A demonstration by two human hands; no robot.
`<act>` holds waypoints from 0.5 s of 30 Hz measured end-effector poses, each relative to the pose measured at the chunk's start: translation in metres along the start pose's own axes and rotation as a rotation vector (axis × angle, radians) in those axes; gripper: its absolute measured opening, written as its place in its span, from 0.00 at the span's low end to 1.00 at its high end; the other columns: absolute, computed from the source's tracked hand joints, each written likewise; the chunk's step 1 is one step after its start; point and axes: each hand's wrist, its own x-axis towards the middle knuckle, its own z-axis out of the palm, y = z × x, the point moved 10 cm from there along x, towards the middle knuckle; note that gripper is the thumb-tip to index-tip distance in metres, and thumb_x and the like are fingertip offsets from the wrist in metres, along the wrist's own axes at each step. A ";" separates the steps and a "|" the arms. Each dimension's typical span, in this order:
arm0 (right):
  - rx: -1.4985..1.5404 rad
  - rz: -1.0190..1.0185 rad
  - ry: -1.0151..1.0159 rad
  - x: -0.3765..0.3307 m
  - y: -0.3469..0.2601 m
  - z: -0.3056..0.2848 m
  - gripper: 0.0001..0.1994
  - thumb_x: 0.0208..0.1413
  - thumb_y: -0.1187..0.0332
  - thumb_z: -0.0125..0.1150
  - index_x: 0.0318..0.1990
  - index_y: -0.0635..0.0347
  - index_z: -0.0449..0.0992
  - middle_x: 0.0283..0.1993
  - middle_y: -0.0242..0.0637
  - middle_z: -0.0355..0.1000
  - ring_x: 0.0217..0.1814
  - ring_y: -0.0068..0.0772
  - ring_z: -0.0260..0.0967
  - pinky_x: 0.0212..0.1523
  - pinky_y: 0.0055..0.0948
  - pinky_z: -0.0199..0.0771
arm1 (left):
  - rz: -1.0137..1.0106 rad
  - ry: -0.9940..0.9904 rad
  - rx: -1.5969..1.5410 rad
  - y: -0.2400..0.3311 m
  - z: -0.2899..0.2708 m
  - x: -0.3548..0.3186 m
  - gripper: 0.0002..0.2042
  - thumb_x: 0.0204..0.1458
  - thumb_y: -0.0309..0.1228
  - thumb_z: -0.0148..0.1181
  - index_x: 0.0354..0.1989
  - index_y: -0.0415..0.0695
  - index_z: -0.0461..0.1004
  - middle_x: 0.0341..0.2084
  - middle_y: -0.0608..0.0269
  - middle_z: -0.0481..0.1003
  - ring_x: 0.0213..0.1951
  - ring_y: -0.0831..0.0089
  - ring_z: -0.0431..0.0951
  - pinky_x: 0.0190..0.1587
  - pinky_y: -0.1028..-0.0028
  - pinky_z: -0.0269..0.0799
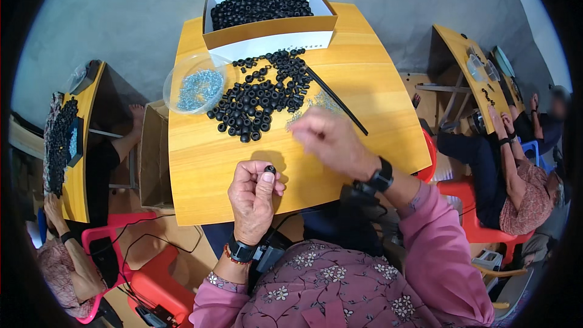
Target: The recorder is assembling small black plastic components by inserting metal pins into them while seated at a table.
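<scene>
Between the thumb and fingers of my left hand (254, 197) is a small black round part (269, 170) with a hole in its top, held upright over the near side of the table. My right hand (334, 140) is over the table to the right, beside a scatter of tiny clear pieces (325, 103). Its fingers are smeared by motion, so what they hold, if anything, cannot be made out. Beyond my hands spreads a loose pile of black round parts (261, 97). A thin black rod (340, 103) lies slanting along the pile's right side.
At the table's (388, 109) far edge stands a brown-and-white box (267, 35) full of black parts. A clear round tub (172, 98) of bluish transparent bits sits left of the pile. People work at side tables left and right; a cardboard box (154, 152) stands left.
</scene>
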 end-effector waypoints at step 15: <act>-0.461 -0.076 -0.028 0.054 0.013 0.019 0.05 0.53 0.71 0.63 0.35 0.62 0.78 0.34 0.43 0.70 0.33 0.49 0.72 0.34 0.43 0.73 | -0.020 0.000 0.022 0.000 0.002 -0.001 0.05 0.64 0.25 0.55 0.44 0.38 0.68 0.30 0.66 0.74 0.29 0.81 0.74 0.35 0.80 0.74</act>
